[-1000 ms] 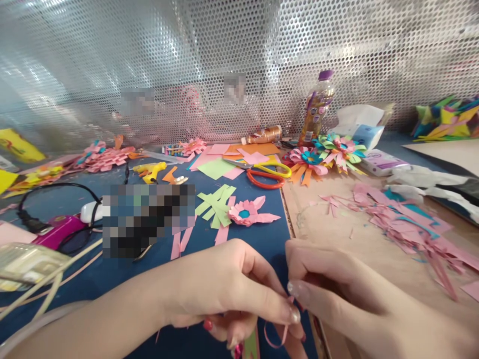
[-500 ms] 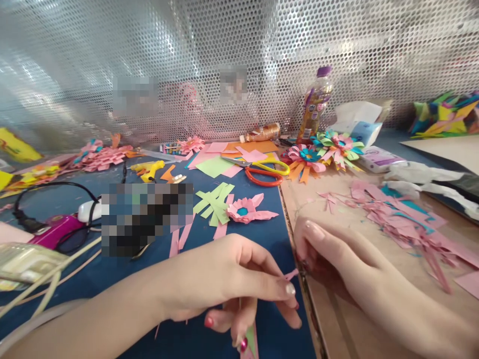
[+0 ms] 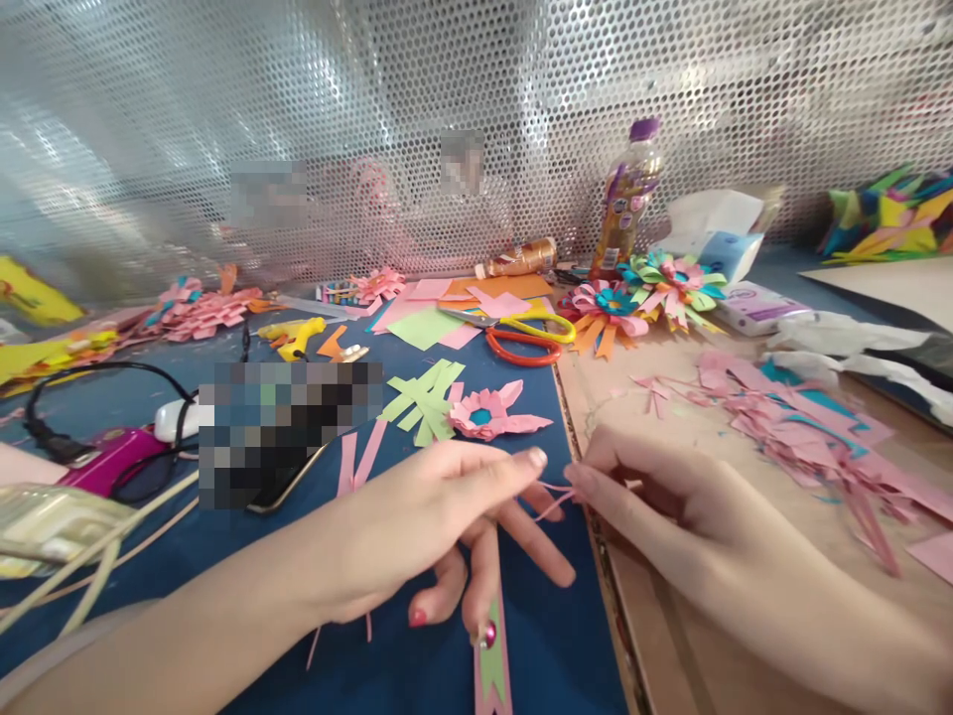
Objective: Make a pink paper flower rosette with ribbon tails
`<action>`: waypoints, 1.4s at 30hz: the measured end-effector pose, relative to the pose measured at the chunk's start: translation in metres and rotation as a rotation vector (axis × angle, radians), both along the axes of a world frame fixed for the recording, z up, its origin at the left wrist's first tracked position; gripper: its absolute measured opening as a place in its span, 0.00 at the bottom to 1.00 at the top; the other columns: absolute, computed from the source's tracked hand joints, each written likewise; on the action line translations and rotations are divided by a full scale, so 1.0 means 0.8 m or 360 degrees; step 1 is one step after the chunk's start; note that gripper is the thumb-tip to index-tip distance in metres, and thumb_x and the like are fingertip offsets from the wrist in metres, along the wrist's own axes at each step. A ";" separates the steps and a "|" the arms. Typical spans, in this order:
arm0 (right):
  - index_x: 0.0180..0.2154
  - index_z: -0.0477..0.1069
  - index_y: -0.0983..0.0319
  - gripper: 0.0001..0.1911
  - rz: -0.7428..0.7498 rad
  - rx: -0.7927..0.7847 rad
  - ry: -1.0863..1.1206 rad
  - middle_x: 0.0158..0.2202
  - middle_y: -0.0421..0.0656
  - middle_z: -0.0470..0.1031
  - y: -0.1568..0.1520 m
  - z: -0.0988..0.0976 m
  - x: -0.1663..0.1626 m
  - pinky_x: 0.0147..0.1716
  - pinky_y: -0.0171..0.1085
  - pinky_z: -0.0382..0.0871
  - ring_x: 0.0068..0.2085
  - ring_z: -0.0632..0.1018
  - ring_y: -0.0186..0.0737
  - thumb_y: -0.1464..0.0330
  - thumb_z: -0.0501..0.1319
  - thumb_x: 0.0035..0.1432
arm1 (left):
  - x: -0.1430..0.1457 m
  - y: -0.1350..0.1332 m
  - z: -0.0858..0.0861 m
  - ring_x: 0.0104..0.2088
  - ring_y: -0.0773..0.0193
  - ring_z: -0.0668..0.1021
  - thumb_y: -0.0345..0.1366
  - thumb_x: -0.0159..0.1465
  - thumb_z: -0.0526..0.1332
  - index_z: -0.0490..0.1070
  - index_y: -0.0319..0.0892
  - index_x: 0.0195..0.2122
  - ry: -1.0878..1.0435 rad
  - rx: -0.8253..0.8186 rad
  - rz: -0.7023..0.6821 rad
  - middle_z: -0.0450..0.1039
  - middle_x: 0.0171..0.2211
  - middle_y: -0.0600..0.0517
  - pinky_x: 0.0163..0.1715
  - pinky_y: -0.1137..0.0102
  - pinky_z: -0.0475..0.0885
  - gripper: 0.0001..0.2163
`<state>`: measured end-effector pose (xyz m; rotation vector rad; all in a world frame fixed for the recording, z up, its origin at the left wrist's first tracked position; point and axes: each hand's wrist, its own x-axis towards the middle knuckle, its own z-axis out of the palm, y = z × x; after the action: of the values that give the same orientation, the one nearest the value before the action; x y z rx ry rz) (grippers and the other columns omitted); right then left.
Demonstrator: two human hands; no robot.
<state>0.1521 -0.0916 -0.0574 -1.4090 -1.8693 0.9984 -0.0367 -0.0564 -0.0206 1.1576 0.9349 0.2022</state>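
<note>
My left hand (image 3: 447, 506) is palm down over the blue tabletop, its lower fingers curled against a pink paper strip with a green layer (image 3: 492, 665) that hangs below. Its thumb and forefinger are spread apart. What else lies under the palm is hidden. To its right, my right hand (image 3: 662, 516) pinches a thin pink paper strip (image 3: 555, 489) between thumb and forefinger. That thin strip reaches across to the left hand's fingers. Beyond the hands lie a pink paper flower with a blue centre (image 3: 483, 415) and crossed green paper strips (image 3: 424, 397).
Yellow-and-red-handled scissors (image 3: 528, 336) lie on coloured paper sheets. A purple-capped bottle (image 3: 629, 199) stands near the perforated metal panel (image 3: 476, 79). Pink paper scraps (image 3: 781, 417) cover the brown board at right. At left are a phone (image 3: 298, 462), cables and a yellow glue gun (image 3: 298, 338).
My left hand has risen slightly with the pink and green strip, its thumb lifting away from its forefinger. My right hand has shifted left and up, with more of the thin strip showing.
</note>
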 end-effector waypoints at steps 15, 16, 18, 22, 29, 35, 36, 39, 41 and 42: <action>0.25 0.64 0.59 0.16 -0.0202 0.0090 0.0009 0.21 0.36 0.63 0.004 -0.005 -0.002 0.20 0.30 0.58 0.23 0.63 0.31 0.57 0.51 0.59 | 0.002 0.005 -0.001 0.08 0.79 0.60 0.46 0.63 0.50 0.63 0.40 0.33 0.0211 0.0400 0.0182 0.76 0.29 0.48 0.07 0.82 0.52 0.13; 0.25 0.65 0.59 0.15 -0.0181 0.0079 -0.0001 0.21 0.36 0.63 0.005 -0.005 -0.002 0.20 0.30 0.58 0.23 0.63 0.31 0.57 0.52 0.58 | 0.002 0.006 -0.001 0.08 0.79 0.61 0.46 0.63 0.50 0.63 0.40 0.33 0.0227 0.0440 0.0194 0.76 0.29 0.48 0.07 0.82 0.53 0.13; 0.26 0.67 0.59 0.15 -0.0126 0.0058 -0.0022 0.22 0.37 0.64 0.005 -0.003 -0.002 0.20 0.30 0.58 0.24 0.64 0.31 0.58 0.52 0.58 | 0.003 0.008 -0.001 0.08 0.78 0.61 0.46 0.62 0.50 0.63 0.40 0.34 0.0255 0.0530 0.0204 0.76 0.27 0.49 0.08 0.81 0.53 0.14; 0.28 0.70 0.59 0.13 0.0007 -0.0051 0.0000 0.23 0.38 0.67 0.005 0.005 -0.001 0.19 0.30 0.57 0.24 0.65 0.31 0.59 0.53 0.57 | 0.002 0.008 -0.002 0.08 0.79 0.59 0.45 0.63 0.51 0.64 0.39 0.35 0.0272 0.0618 0.0205 0.75 0.22 0.51 0.09 0.81 0.52 0.14; 0.27 0.71 0.60 0.17 -0.0340 -0.0312 0.0422 0.15 0.34 0.55 -0.001 0.002 -0.002 0.13 0.29 0.48 0.16 0.56 0.27 0.54 0.55 0.54 | 0.002 0.002 0.002 0.08 0.78 0.57 0.51 0.60 0.51 0.69 0.38 0.42 0.0075 0.0453 0.0123 0.74 0.19 0.51 0.09 0.80 0.53 0.21; 0.27 0.72 0.60 0.16 -0.0293 -0.0357 0.0710 0.16 0.34 0.59 -0.005 -0.003 -0.016 0.13 0.29 0.49 0.16 0.55 0.25 0.54 0.58 0.52 | 0.005 -0.001 0.000 0.08 0.77 0.59 0.49 0.55 0.60 0.72 0.42 0.42 0.0243 0.0606 0.0191 0.73 0.18 0.54 0.07 0.81 0.53 0.19; 0.27 0.71 0.60 0.16 -0.0278 -0.0380 0.0726 0.16 0.34 0.58 -0.006 -0.004 -0.018 0.13 0.29 0.47 0.16 0.53 0.25 0.54 0.58 0.52 | 0.005 -0.001 -0.001 0.08 0.77 0.59 0.48 0.55 0.60 0.73 0.42 0.40 0.0237 0.0635 0.0217 0.73 0.17 0.54 0.07 0.81 0.53 0.17; 0.27 0.72 0.60 0.16 -0.0247 -0.0383 0.0695 0.18 0.34 0.61 -0.007 -0.005 -0.021 0.13 0.29 0.48 0.15 0.53 0.24 0.54 0.58 0.52 | 0.005 0.000 -0.003 0.08 0.78 0.59 0.47 0.55 0.61 0.74 0.42 0.36 0.0183 0.0596 0.0219 0.72 0.17 0.55 0.07 0.81 0.52 0.14; 0.28 0.72 0.60 0.16 -0.0234 -0.0361 0.0628 0.20 0.35 0.64 -0.009 -0.004 -0.022 0.14 0.29 0.49 0.17 0.55 0.25 0.54 0.57 0.53 | 0.004 0.002 -0.004 0.08 0.78 0.59 0.45 0.55 0.61 0.73 0.41 0.33 0.0121 0.0518 0.0224 0.72 0.16 0.55 0.07 0.81 0.52 0.12; 0.28 0.72 0.60 0.17 -0.0224 -0.0350 0.0588 0.20 0.36 0.64 -0.010 -0.004 -0.022 0.14 0.29 0.50 0.17 0.57 0.25 0.54 0.56 0.53 | 0.004 0.003 -0.005 0.08 0.79 0.58 0.44 0.56 0.61 0.73 0.40 0.32 0.0090 0.0477 0.0231 0.71 0.16 0.55 0.08 0.81 0.52 0.12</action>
<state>0.1347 -0.0994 -0.0608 -1.3461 -1.4083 1.3212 -0.0333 -0.0541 -0.0243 1.3759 1.0642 0.4406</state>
